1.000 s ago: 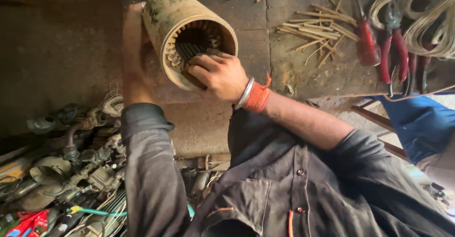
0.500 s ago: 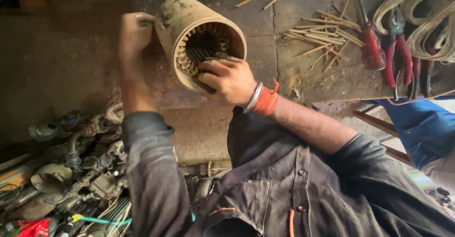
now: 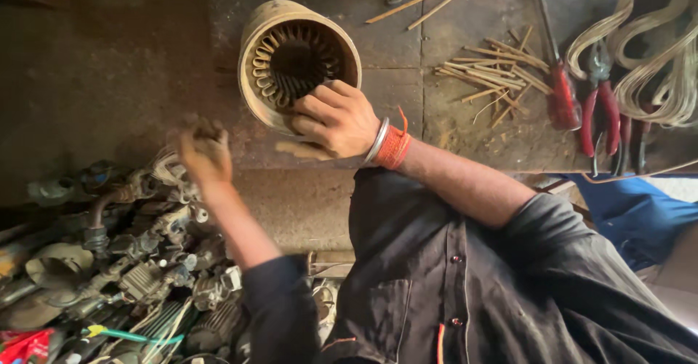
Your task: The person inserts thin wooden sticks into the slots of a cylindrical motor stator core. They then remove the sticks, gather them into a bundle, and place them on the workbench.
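One stator [image 3: 298,62] now, held by my right hand [image 3: 336,120] only.
L hand [image 3: 206,153] has let go since half a sec ago, dropped to 8 o'clock, blurred, fingers loosely curled, empty I think. R fingers clamp the stator rim at 6 o'clock, on the desk [image 3: 131,66]. Two red pliers [image 3: 600,113] at 3 o'clock, one stick pile [image 3: 494,73].

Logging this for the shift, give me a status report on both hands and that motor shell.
Right hand gripping rim of the slotted stator shell. Left hand off it, blurred, over the scrap parts pile. Nothing blocking the shell.
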